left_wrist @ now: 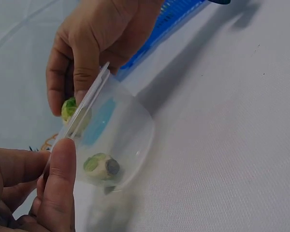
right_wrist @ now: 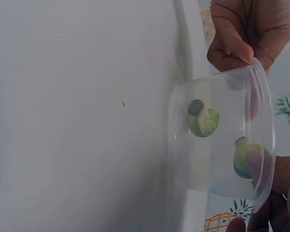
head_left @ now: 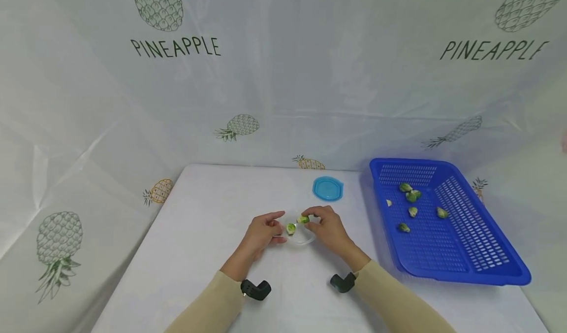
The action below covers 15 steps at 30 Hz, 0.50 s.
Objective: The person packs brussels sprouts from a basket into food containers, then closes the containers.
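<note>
1 sprout [head_left: 290, 229] sits in tub [head_left: 302, 238] near L hand [head_left: 262, 232], which pinches tub; R hand [head_left: 330, 228] pinches 2nd sprout [head_left: 303, 219]; if L slips, I reckon tub tips.

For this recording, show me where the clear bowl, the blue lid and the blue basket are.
Clear bowl [right_wrist: 200, 159]: right wrist view, on its see-through side wall.
Blue lid [head_left: 328, 189]: head view, on the middle of its top face.
Blue basket [head_left: 447, 251]: head view, on a bare part of its floor.
</note>
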Each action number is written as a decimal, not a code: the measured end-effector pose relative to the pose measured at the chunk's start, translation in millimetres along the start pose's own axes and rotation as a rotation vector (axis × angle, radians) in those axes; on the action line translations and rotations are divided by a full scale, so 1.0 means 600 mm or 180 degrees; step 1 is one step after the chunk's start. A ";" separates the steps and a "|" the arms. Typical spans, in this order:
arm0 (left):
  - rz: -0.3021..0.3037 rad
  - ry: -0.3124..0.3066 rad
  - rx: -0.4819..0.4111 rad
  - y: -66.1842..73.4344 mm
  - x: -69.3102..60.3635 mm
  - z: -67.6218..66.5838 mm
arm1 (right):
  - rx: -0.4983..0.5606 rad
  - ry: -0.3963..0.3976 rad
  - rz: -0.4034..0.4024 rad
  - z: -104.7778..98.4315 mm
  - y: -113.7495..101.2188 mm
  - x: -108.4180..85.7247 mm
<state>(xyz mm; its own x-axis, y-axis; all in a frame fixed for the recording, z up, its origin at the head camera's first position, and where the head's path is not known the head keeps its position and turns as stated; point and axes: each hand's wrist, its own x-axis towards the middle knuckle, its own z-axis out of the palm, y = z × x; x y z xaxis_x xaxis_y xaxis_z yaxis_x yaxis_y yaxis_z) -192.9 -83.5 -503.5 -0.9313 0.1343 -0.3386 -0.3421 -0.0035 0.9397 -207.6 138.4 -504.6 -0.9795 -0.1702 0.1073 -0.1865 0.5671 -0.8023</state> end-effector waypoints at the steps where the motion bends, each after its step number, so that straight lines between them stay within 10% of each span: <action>1: 0.0003 0.0000 -0.0007 -0.001 0.001 0.000 | 0.0001 0.0001 0.0003 0.000 0.000 0.000; 15: 0.0063 -0.0023 -0.0070 -0.003 0.000 -0.001 | -0.0024 0.0012 -0.0254 0.004 -0.001 -0.001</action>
<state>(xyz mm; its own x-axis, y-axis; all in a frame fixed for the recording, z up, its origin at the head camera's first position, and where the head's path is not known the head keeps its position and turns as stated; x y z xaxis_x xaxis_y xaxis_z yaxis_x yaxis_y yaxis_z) -192.1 -84.2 -505.4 -0.9370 0.1412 -0.3195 -0.3263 -0.0280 0.9448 -206.7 135.9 -505.7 -0.9618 -0.2121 0.1732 -0.2647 0.5578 -0.7867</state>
